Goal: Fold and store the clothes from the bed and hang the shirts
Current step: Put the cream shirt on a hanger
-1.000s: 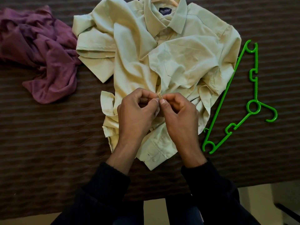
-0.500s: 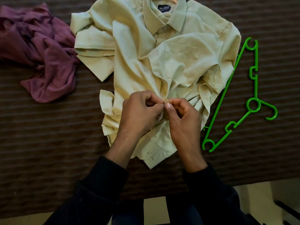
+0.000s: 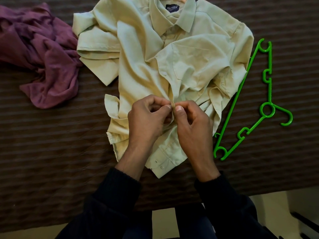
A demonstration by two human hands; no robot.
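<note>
Pale green shirt point(image 3: 172, 69) lies crumpled on the bed point(image 3: 51, 152), collar away from me, dark label visible inside the neck. One short sleeve folded out to my left, the other bunched on the right side. Front placket runs down the middle toward me; a small button shows partway along it, another near the hem corner closest to me.

My left hand point(image 3: 146, 119) and right hand point(image 3: 191, 123) meet at the placket, low on the shirt front. Both sets of fingers are curled in: thumb and forefinger of each hand pinch the same narrow ridge of placket cloth, lifted a little off the rest. Thumbnails nearly touch across the ridge. Whether a button sits between them I cannot tell; the fingers hide it.

Dark sleeves cover both my forearms to the wrist.

Purple garment point(image 3: 43, 57) in a loose heap at my left, just beside the shirt's left sleeve. Green plastic hanger point(image 3: 250, 104) flat on the bed at my right, its long bar running alongside the shirt's edge, hook pointing away from the shirt.

Bed cover is dark brown with faint stripes.
</note>
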